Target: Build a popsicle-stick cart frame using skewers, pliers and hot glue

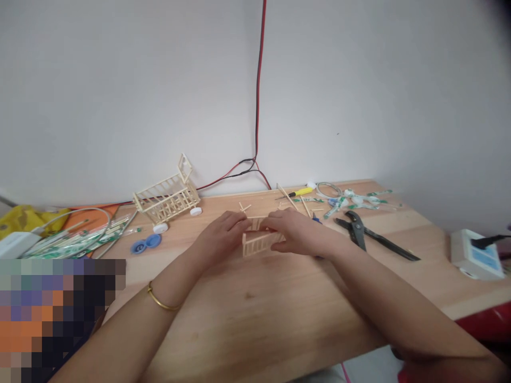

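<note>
Stick frame: small slatted piece of pale sticks (257, 246), low over the wooden table (239, 319), between your two hands; cannot tell whether it touches the tabletop.
Left hand: your left hand (227, 232) is palm-down, fingers bent at the frame's left end; thumb hidden, so cannot tell how firmly it grips.
Right hand: your right hand (294, 232) has the frame's right end between thumb and fingers.
Bracelet: gold bracelet (159, 303) on your left wrist.
Stick cart: larger slatted cart (170, 205) with white caps (161, 228) as wheels, beyond your left hand, to its left.
Blue caps: two blue caps (146, 244), left of your left hand.
Screwdriver: yellow-handled screwdriver (302, 192), beyond your right hand.
Pliers: black-handled pliers (361, 234), right of your right hand.
Wrappers: green-and-white wrappers (339, 205), beyond the pliers.
</note>
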A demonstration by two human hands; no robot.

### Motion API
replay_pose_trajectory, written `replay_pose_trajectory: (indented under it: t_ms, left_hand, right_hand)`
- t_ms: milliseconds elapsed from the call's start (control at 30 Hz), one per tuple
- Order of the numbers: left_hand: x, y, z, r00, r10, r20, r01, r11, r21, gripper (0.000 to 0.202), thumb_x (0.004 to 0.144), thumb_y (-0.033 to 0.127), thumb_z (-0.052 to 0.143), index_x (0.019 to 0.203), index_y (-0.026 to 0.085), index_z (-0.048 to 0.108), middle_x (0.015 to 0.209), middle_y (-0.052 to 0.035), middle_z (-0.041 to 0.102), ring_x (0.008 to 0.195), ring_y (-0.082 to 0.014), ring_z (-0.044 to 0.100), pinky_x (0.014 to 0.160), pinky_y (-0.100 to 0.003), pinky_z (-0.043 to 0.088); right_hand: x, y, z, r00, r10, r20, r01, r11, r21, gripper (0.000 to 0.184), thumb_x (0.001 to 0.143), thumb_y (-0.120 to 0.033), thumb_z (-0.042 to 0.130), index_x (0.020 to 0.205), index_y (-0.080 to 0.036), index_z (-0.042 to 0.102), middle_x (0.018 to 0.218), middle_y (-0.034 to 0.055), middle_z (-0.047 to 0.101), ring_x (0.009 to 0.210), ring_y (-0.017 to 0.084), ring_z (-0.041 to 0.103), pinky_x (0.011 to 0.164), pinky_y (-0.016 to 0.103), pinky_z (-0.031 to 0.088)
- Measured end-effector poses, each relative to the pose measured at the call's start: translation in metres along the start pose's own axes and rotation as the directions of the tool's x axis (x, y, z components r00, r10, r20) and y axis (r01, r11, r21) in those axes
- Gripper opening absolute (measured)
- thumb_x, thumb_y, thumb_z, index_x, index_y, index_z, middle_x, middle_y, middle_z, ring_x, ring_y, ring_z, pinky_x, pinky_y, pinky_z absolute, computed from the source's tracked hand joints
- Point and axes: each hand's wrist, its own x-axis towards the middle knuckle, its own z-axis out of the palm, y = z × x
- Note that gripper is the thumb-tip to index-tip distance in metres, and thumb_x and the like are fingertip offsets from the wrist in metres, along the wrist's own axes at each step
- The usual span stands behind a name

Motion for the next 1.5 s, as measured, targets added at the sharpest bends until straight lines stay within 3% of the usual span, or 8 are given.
replay_pose_trajectory:
  t_ms: [233, 367, 567, 667, 800, 933, 1067, 1500]
  left_hand:
    - [-0.001, 0.006, -0.008, 0.993, 0.073, 0.095, -0.079, 0.995, 0.061, 0.045, 0.087, 0.006, 0.042, 0.128, 0.023, 0.048, 0.129, -0.009, 0.054, 0.107, -0.0215, 0.054, 0.091, -0.038, 0.046]
    - [-0.003, 0.005, -0.009, 0.995, 0.021, 0.099, -0.024, 0.999, 0.032, 0.062, 0.083, -0.001, 0.041, 0.136, 0.031, 0.039, 0.144, -0.0069, 0.041, 0.114, -0.0214, 0.054, 0.093, -0.039, 0.045]
    - [0.0, 0.003, -0.03, 0.99, -0.049, 0.134, 0.048, 0.999, 0.011, 0.056, 0.084, 0.007, 0.042, 0.136, 0.028, 0.038, 0.148, -0.0054, 0.035, 0.126, -0.0202, 0.046, 0.101, -0.037, 0.042]
    - [-0.003, 0.002, -0.043, 0.973, -0.205, 0.103, 0.206, 0.979, 0.008, 0.051, 0.084, 0.013, 0.047, 0.133, 0.024, 0.041, 0.14, -0.0079, 0.045, 0.123, -0.0214, 0.048, 0.099, -0.038, 0.043]
    - [-0.019, 0.014, -0.047, 0.902, -0.411, 0.132, 0.417, 0.908, -0.025, 0.024, 0.082, 0.019, 0.05, 0.103, 0.018, 0.06, 0.104, -0.0074, 0.065, 0.091, -0.0193, 0.062, 0.082, -0.035, 0.05]
    - [-0.031, 0.038, -0.035, 0.893, -0.433, 0.12, 0.441, 0.896, -0.048, 0.012, 0.081, 0.024, 0.054, 0.088, 0.018, 0.062, 0.095, -0.0061, 0.066, 0.091, -0.0206, 0.059, 0.082, -0.036, 0.046]
    - [-0.027, 0.054, -0.023, 0.868, -0.454, 0.203, 0.463, 0.886, 0.004, 0.008, 0.079, 0.024, 0.058, 0.082, 0.019, 0.063, 0.089, -0.0051, 0.067, 0.088, -0.0214, 0.059, 0.08, -0.036, 0.043]
    - [-0.019, 0.052, -0.014, 0.859, -0.467, 0.208, 0.478, 0.879, -0.002, 0.012, 0.08, 0.02, 0.054, 0.07, 0.018, 0.059, 0.077, -0.004, 0.062, 0.078, -0.0184, 0.056, 0.071, -0.031, 0.041]
  right_hand:
    - [-0.017, -0.003, 0.005, 1.0, 0.014, -0.027, -0.012, 0.998, 0.066, 0.028, 0.074, -0.022, 0.062, 0.102, -0.02, 0.062, 0.094, 0.0054, 0.066, 0.087, 0.021, 0.06, 0.083, 0.036, 0.036]
    - [-0.027, -0.003, 0.003, 0.998, 0.034, -0.048, -0.029, 0.995, 0.092, 0.026, 0.076, -0.024, 0.061, 0.102, -0.02, 0.061, 0.095, 0.0052, 0.067, 0.086, 0.021, 0.06, 0.084, 0.037, 0.036]
    - [-0.038, 0.003, 0.006, 0.998, 0.04, -0.054, -0.035, 0.996, 0.087, 0.027, 0.078, -0.027, 0.059, 0.104, -0.018, 0.062, 0.099, 0.0079, 0.067, 0.088, 0.022, 0.06, 0.075, 0.031, 0.042]
    - [-0.041, 0.005, 0.008, 0.998, 0.049, -0.05, -0.044, 0.995, 0.092, 0.025, 0.078, -0.023, 0.058, 0.102, -0.017, 0.062, 0.099, 0.0078, 0.067, 0.086, 0.021, 0.06, 0.072, 0.029, 0.043]
    - [-0.042, 0.006, 0.012, 0.996, 0.075, -0.052, -0.069, 0.99, 0.119, 0.027, 0.076, -0.022, 0.057, 0.102, -0.018, 0.061, 0.1, 0.0075, 0.068, 0.088, 0.021, 0.061, 0.071, 0.029, 0.043]
    - [-0.042, 0.008, 0.015, 0.996, 0.077, -0.049, -0.069, 0.986, 0.15, 0.024, 0.075, -0.02, 0.056, 0.098, -0.019, 0.062, 0.094, 0.0063, 0.068, 0.084, 0.02, 0.061, 0.067, 0.027, 0.042]
    - [-0.044, 0.009, 0.017, 0.995, 0.091, -0.033, -0.082, 0.976, 0.202, 0.02, 0.075, -0.022, 0.056, 0.094, -0.019, 0.063, 0.088, 0.0048, 0.067, 0.077, 0.018, 0.06, 0.063, 0.025, 0.041]
    - [-0.056, 0.012, 0.01, 0.999, 0.011, 0.034, -0.024, 0.909, 0.417, 0.027, 0.071, -0.019, 0.06, 0.098, -0.02, 0.065, 0.092, 0.002, 0.068, 0.084, 0.018, 0.062, 0.071, 0.026, 0.045]
